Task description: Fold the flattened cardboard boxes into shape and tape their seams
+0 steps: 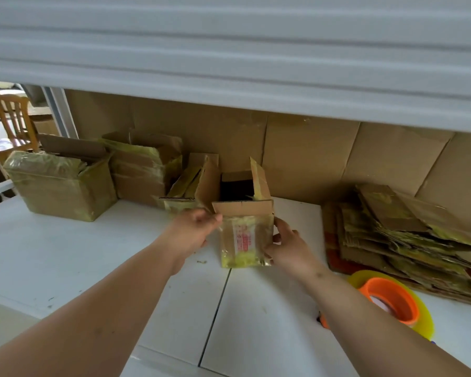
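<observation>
Tape roll: tape roll (pixel 392 300) with an orange core is lying on the white table (pixel 93 254) nearest the person, at the right, just behind the right forearm; the forearm is partly hiding it.
Right hand: right hand (pixel 288 246) is gripping the small box (pixel 245 227) at its right edge, fingers curled round the corner, thumb on the near face.
Left hand: left hand (pixel 193 232) is holding the box's upper left corner, fingers curled at the base of the near flap.
Box in hand: it is standing upright on the table between both hands, top open, four flaps sticking up, old yellowish tape and a red-printed label on its near face.
Step in hand: judging by the raised flaps, the box is being squared into shape; I cannot tell whether the bottom seam is taped.
Next move: the flaps will probably need folding closed, one hand pinning them while the other is reaching back for the tape.
In the way: the roll is sitting close under the right arm, so an elbow could be knocking it.
Flat stack: stack of flattened boxes (pixel 408 235) is waiting at the right, near the box.
Finished boxes: larger open boxes (pixel 65 183) are standing at the far left, against the cardboard sheets (pixel 310 148) lining the wall.
Beyond: wooden chair (pixel 17 118) is showing far left.
</observation>
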